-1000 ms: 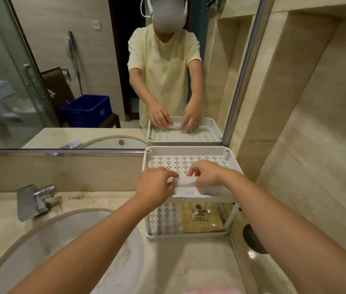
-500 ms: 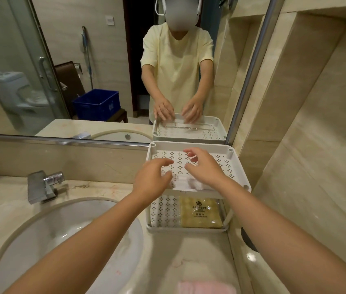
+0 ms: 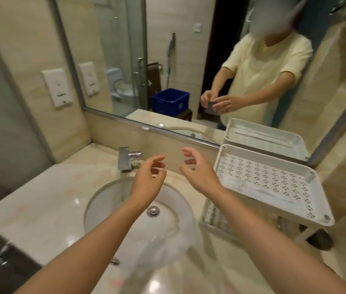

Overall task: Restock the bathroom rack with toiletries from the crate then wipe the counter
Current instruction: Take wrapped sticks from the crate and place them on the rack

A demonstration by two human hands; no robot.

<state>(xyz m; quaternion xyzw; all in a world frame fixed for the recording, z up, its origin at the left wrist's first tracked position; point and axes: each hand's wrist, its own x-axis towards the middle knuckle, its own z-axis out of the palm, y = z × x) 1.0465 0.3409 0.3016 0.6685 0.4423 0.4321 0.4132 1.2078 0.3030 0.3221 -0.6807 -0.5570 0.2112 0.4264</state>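
Right, white two-tier rack (image 3: 273, 175) stands on the counter (image 3: 40, 198) at the right, up against the mirror (image 3: 167, 60). A flat white packet (image 3: 259, 190) lies along the near edge of its top shelf; the lower shelf is too blurred to read. Left hand (image 3: 146, 177) and right hand (image 3: 197, 172) hover just left of the rack, over the far side of the sink (image 3: 104, 200), near the faucet (image 3: 126, 159). Both have loosely curled fingers and hold nothing. Blue crate (image 3: 170, 100) shows in the mirror reflection.

Open air hangs above the round white basin (image 3: 102, 200); the chrome tap (image 3: 125, 160) behind and the white perforated plastic rack (image 3: 263, 177) rightward block passage.
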